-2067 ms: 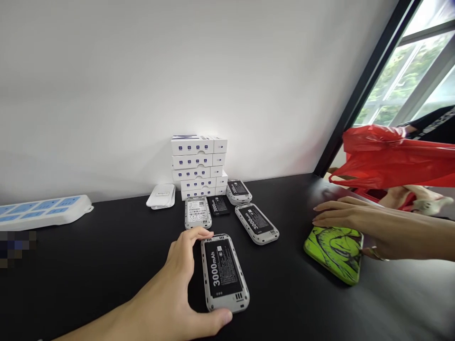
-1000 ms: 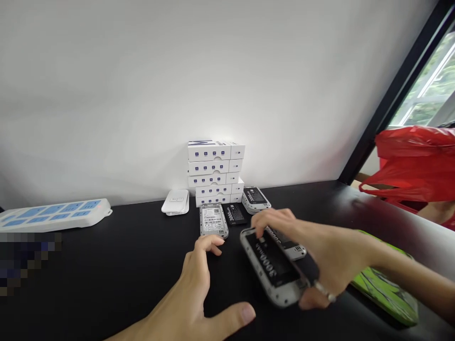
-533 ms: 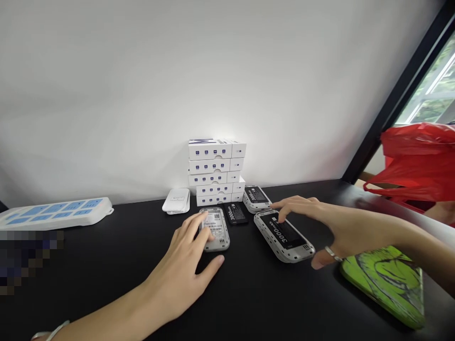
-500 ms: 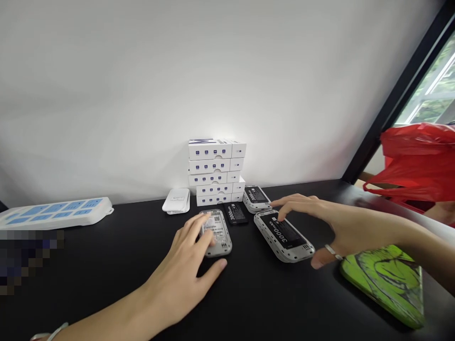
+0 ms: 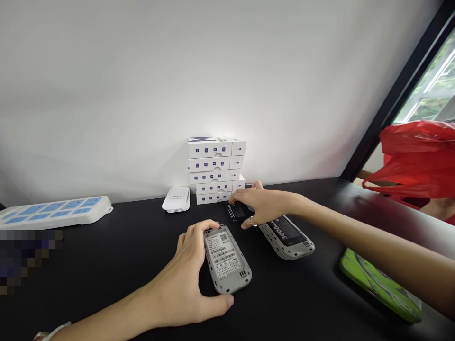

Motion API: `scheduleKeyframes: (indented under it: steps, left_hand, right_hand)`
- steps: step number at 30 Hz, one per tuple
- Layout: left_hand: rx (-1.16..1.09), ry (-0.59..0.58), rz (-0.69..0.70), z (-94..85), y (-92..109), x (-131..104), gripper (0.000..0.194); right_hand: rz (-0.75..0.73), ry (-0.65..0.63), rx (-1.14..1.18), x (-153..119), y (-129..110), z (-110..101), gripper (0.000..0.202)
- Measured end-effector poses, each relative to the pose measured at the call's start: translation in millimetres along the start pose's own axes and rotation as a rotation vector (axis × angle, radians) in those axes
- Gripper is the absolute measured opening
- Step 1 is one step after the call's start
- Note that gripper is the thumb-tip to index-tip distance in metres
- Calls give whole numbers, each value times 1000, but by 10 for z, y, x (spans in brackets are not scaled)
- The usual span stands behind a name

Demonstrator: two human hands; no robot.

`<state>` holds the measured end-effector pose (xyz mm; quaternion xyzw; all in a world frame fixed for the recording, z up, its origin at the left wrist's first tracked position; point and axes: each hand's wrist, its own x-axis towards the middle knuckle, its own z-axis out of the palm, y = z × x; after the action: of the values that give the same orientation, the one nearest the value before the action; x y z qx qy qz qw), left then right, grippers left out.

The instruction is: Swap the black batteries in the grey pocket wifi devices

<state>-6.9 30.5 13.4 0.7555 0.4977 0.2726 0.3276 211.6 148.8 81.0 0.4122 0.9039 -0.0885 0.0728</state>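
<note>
Bright window, soft glow on wall, faint sheen on black table.

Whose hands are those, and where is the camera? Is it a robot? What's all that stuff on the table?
No robot here! These are a person's own two bare hands. Every picture comes from one camera worn on that person's head, looking forward and down.

The left hand has a gray gadget between its fingers and thumb. You can see a printed label inside it. The right hand is at a loose black battery, but I can't tell whether it grips it.

On the black table there are also white boxes in a stack, flat white pieces, a white and blue power strip and something flat and green.
</note>
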Motion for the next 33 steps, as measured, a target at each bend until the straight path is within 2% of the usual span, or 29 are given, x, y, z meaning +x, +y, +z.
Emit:
scheduleKeyframes:
  steps: [3,8,13,16,20,23,30,33]
  left_hand:
    - [-7,19,-15,13,0,-2,94]
    - [-37,25,-52,20,5,8,100]
    - [-61,-37,-6,0,-3,4,106]
    - [-83,-69,-22,-3,-18,8,113]
    - [-112,-36,-9,8,-43,11,117]
    - [-143,-14,0,15,-47,12,117]
    - [-172,-2,-22,26,-35,24,120]
    - [-200,6,14,30,-43,36,118]
  right_hand:
    - [9,-4,5,37,2,26,81]
    - [0,-1,3,78,-32,55,76]
    - [-34,126,-32,-19,-51,-21,75]
    - [-75,205,33,-147,-121,-69,76]
    - [-155,140,178,-260,-328,25,75]
    - [-146,62,230,-269,-439,127,71]
    - [-116,-23,389,-313,-478,115,60]
    - [-194,-65,303,-372,-543,124,58]
